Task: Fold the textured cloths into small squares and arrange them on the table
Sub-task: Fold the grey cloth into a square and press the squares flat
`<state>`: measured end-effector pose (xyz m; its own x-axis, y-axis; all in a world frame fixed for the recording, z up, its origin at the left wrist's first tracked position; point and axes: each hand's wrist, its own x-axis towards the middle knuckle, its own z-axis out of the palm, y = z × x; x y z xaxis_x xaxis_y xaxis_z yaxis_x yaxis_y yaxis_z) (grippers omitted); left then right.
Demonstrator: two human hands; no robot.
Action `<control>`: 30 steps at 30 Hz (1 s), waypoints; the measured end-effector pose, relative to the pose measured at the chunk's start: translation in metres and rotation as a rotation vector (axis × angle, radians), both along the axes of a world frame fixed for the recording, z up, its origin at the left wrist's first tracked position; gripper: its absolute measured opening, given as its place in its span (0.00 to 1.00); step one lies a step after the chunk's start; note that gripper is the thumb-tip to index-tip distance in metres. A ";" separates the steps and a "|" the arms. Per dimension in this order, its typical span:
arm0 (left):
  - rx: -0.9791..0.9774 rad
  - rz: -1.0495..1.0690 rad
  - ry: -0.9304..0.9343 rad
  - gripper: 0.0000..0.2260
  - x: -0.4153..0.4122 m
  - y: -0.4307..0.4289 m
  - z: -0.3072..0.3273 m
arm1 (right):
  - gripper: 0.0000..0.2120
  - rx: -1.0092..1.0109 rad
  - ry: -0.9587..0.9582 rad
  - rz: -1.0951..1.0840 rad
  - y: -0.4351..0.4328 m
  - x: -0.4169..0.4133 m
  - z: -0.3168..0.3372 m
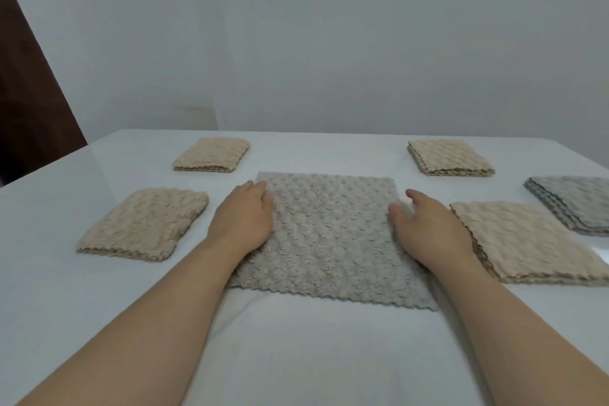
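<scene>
Status: partly complete. Five folded squares already placed on the white tabletop (313,356): beige square far left (212,154), beige square near left (145,224), beige square far right (449,157), beige square near right (527,241), grey square at far right edge (573,204). All five well apart from one another except the two on the right, set near each other.

Remaining, by judgement: one grey-beige cloth (329,241), spread flat at centre, larger than the finished squares and apparently a single layer or at most one fold; needs folding down to match, then placing in the arrangement.

Left hand (244,217) flat on left edge of the central cloth, fingers together, grip relaxed and pressing, pinching nothing. Right hand (428,227) on right edge, fingers loosely spread and slightly curled, thumb on the pile; no cloth pinched as far as visible.

Limits of view: grey square cut off by right frame border. Layer count of central cloth not determinable from above. Fingertips of the left hand blurred into the pile. Right-side squares motion-blurred. Near tabletop edge out of frame. Dark panel (29,92) at upper left not identifiable.
</scene>
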<state>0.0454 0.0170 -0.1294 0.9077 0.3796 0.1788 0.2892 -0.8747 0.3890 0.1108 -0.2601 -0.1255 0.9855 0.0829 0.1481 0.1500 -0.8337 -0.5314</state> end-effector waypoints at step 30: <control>-0.393 0.088 -0.128 0.18 -0.028 -0.004 0.029 | 0.12 -0.010 -0.049 0.058 0.007 -0.013 0.009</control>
